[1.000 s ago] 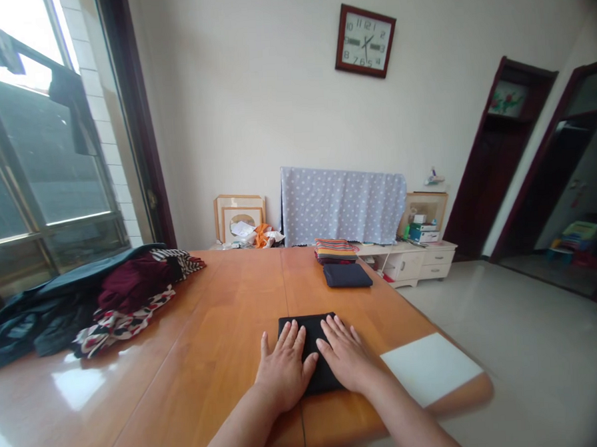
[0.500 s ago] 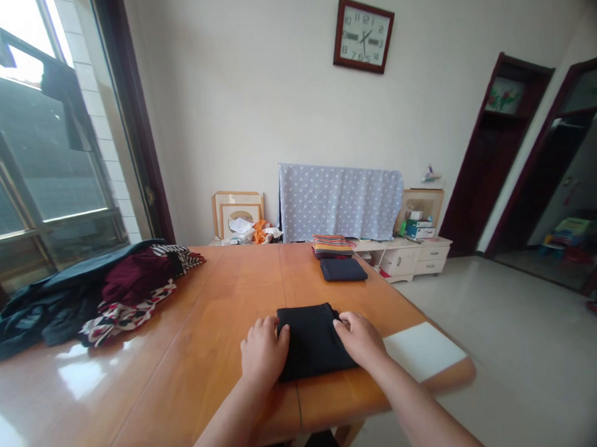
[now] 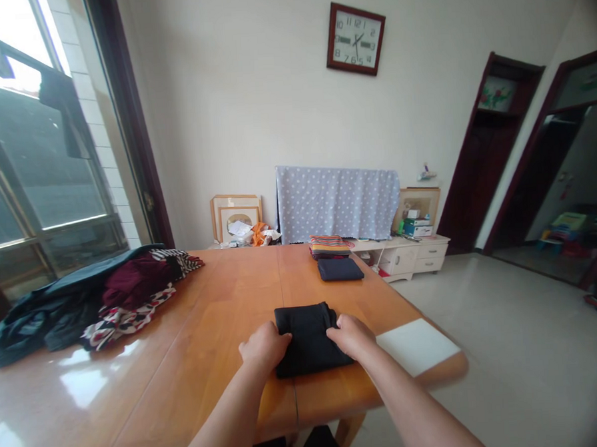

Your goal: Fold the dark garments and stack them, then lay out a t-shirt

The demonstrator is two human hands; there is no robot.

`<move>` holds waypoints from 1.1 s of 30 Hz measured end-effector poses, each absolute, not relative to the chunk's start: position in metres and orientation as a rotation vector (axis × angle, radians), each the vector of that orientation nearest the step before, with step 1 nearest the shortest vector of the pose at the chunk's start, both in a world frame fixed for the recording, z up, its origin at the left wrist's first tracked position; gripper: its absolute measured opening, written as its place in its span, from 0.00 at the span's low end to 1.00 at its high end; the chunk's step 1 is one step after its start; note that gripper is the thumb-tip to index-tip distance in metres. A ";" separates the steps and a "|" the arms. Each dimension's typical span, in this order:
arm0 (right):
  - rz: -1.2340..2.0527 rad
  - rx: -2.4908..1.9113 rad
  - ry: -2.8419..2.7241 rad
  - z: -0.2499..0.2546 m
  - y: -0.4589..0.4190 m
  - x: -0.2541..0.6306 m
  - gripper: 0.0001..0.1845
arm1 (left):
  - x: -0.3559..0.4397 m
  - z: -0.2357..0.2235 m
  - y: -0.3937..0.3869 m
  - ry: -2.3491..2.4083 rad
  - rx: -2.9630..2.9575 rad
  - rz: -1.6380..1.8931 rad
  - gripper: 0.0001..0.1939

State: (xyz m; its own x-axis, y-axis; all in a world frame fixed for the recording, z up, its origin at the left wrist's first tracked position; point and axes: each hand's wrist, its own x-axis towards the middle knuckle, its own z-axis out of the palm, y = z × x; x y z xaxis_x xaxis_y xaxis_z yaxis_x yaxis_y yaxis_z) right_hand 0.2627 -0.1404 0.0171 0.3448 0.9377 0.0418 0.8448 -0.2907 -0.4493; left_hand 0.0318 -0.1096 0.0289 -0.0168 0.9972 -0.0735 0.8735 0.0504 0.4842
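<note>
A folded black garment (image 3: 309, 343) lies in front of me near the table's front edge; which kind of garment it is, I cannot tell. My left hand (image 3: 265, 345) grips its left side, thumb on top and fingers curled at the edge. On the opposite side my right hand (image 3: 352, 335) pinches the right edge the same way. The fingertips of both hands are partly hidden by the cloth. Beyond it lies a folded dark navy cloth (image 3: 339, 269), with a stack of folded striped cloths (image 3: 330, 245) just behind.
A loose heap of clothes (image 3: 131, 282) covers the left of the wooden table (image 3: 222, 287). A white sheet (image 3: 419, 346) lies at the right front corner. Behind the table stand a low white cabinet (image 3: 413, 256) and something draped with a dotted cloth (image 3: 337, 201).
Both hands have closed more tightly on the garment's sides, thumbs now pressing inward on top. Its far right corner looks slightly more bunched. The view has shifted a little.
</note>
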 end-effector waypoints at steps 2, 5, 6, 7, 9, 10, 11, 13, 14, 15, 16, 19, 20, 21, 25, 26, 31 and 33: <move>0.304 -2.193 -1.564 0.017 -0.141 0.261 0.10 | 0.032 0.027 -0.107 1.925 1.850 0.449 0.15; 0.306 -2.150 -1.541 0.019 -0.143 0.261 0.09 | 0.034 0.022 -0.100 1.857 1.834 0.510 0.11; 0.312 -2.133 -1.530 0.020 -0.143 0.262 0.09 | 0.035 0.020 -0.097 1.832 1.831 0.539 0.10; 0.320 -2.110 -1.523 0.021 -0.143 0.264 0.09 | 0.037 0.019 -0.094 1.809 1.825 0.577 0.09; 0.329 -2.052 -1.514 0.023 -0.140 0.270 0.10 | 0.043 0.017 -0.086 1.754 1.791 0.671 0.09; 0.329 -2.022 -1.506 0.025 -0.137 0.274 0.11 | 0.047 0.018 -0.082 1.721 1.762 0.722 0.10; 0.326 -1.993 -1.495 0.026 -0.133 0.279 0.11 | 0.052 0.019 -0.077 1.682 1.727 0.773 0.11; 0.309 -1.944 -1.469 0.029 -0.122 0.291 0.12 | 0.064 0.022 -0.067 1.602 1.652 0.858 0.14; 0.297 -1.921 -1.456 0.031 -0.115 0.298 0.12 | 0.070 0.025 -0.061 1.558 1.619 0.890 0.16; 0.288 -1.898 -1.445 0.033 -0.107 0.305 0.12 | 0.077 0.028 -0.055 1.511 1.593 0.919 0.19; 0.281 -1.878 -1.434 0.035 -0.100 0.313 0.11 | 0.084 0.031 -0.049 1.458 1.574 0.944 0.23; 0.275 -1.826 -1.380 0.043 -0.075 0.337 0.11 | 0.107 0.040 -0.027 1.263 1.539 1.002 0.32; 0.274 -1.809 -1.358 0.046 -0.067 0.344 0.10 | 0.115 0.043 -0.019 1.197 1.533 1.023 0.33; 0.273 -1.792 -1.338 0.048 -0.058 0.351 0.10 | 0.123 0.045 -0.010 1.140 1.532 1.047 0.32; 0.260 -1.730 -1.275 0.056 -0.020 0.379 0.08 | 0.155 0.051 0.029 1.047 1.571 1.076 0.23; 0.259 -1.720 -1.262 0.057 -0.009 0.386 0.08 | 0.163 0.052 0.039 1.039 1.568 1.060 0.22; 0.258 -1.693 -1.198 0.055 0.039 0.419 0.10 | 0.194 0.059 0.083 0.947 1.517 0.977 0.25; 0.259 -1.699 -1.175 0.053 0.057 0.430 0.11 | 0.203 0.060 0.098 0.929 1.532 0.939 0.29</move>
State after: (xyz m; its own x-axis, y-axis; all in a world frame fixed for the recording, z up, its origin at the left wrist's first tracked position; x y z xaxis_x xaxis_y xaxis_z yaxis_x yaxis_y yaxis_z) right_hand 0.4303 0.0569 0.0532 0.5026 0.7943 0.3412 0.5777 -0.0150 -0.8161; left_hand 0.2034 0.0984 0.0604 0.3876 0.9172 0.0923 0.0819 -0.1340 0.9876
